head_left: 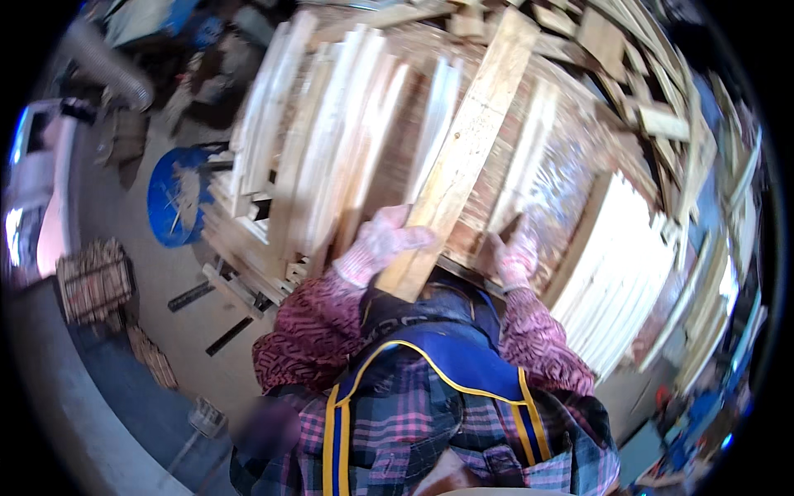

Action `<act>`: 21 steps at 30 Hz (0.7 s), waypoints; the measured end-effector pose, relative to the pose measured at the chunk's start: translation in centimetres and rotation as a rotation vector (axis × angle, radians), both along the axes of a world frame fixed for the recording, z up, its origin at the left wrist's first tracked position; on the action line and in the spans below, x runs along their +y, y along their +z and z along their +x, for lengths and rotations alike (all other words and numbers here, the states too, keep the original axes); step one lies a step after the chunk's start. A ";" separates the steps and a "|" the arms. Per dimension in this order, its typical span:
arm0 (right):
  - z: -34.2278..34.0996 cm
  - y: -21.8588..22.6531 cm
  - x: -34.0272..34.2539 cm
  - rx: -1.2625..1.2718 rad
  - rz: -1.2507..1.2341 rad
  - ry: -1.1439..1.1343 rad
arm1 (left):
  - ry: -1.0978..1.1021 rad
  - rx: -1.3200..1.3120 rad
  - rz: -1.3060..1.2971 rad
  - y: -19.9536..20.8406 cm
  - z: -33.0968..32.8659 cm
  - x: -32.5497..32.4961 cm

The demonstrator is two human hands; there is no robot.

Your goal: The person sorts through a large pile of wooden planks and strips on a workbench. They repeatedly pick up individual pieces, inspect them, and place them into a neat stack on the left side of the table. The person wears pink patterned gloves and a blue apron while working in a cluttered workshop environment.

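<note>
2 gloved hands, left hand point(382, 241), right hand point(514, 258), gripping wooden plank point(463, 149)

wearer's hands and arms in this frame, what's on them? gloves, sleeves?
Both hands wear knit work gloves, pale with pink speckling: left hand, right hand. Each glove ends in a ribbed cuff at the wrist. Both forearms are covered by long sleeves in a dense pink and dark red pattern. No markings legible.

Rough pale wood plank point(463, 157), knitted cloth gloves, glossy blue plastic drum point(169, 198)
</note>
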State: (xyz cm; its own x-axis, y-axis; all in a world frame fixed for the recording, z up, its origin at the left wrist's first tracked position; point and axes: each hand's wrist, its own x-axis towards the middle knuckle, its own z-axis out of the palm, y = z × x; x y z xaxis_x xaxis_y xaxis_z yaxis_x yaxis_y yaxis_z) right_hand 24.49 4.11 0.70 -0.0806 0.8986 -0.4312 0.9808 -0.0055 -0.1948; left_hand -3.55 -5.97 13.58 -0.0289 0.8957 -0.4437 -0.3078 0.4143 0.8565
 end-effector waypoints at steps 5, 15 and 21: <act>-1.2 -0.4 0.2 -0.068 -0.026 -0.043 | 0.300 0.587 -0.079 2.5 -15.1 -4.9; -3.1 2.1 -0.5 -0.151 -0.084 -0.209 | -0.032 1.534 -0.687 -9.4 -30.5 -1.7; -2.6 1.4 0.9 0.038 0.231 -0.244 | -0.060 1.491 -1.008 -8.5 -32.1 1.3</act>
State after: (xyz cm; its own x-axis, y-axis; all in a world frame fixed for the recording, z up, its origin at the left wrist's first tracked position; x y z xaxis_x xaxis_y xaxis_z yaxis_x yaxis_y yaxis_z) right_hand 21.87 4.99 2.08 0.1364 0.9671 -0.2148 0.9480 -0.1903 -0.2549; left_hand -35.65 -4.65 5.11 -0.8531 0.3402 -0.3956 0.4393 0.8773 -0.1930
